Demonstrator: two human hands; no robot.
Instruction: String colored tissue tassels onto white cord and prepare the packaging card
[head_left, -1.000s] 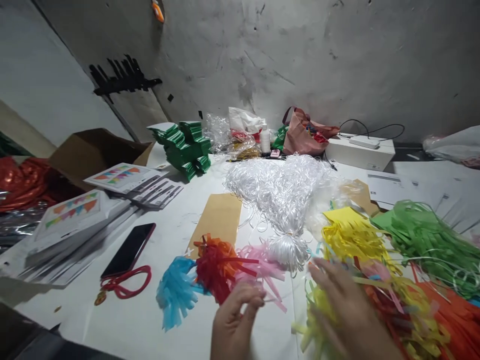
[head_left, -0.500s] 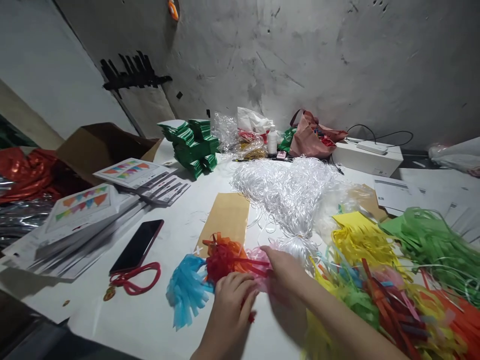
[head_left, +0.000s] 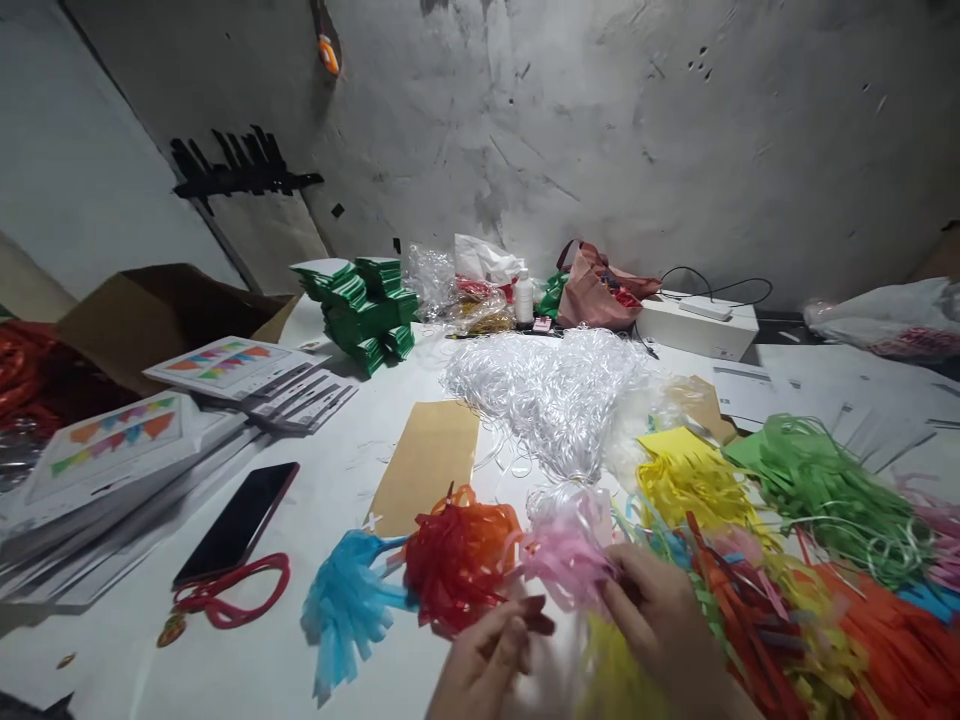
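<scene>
My right hand (head_left: 660,620) is closed on the edge of a pink tissue tassel (head_left: 566,560), its thumb and fingers pinched at the tassel's right side. My left hand (head_left: 499,655) is just below and left, fingers pinched together; what is between them, if anything, I cannot make out. Close to its fingertips lies a red tissue tassel (head_left: 450,575), with an orange tassel (head_left: 491,520) partly behind it. Further left, a light blue tassel (head_left: 349,595) spreads flat on the white table. Some yellow tissue strips (head_left: 611,670) show blurred beneath my right hand.
Right of my hands lie mixed coloured strips, a yellow tassel stack (head_left: 694,490) and green strips (head_left: 832,490). Ahead are a heap of white string (head_left: 551,390) and a brown paper piece (head_left: 424,465). A phone (head_left: 236,520) and printed card stacks (head_left: 120,470) occupy the left.
My left hand has come off the red tassel and moved slightly right and down. My right hand has moved right and down, now at the pink tassel's edge. The red tassel looks more spread.
</scene>
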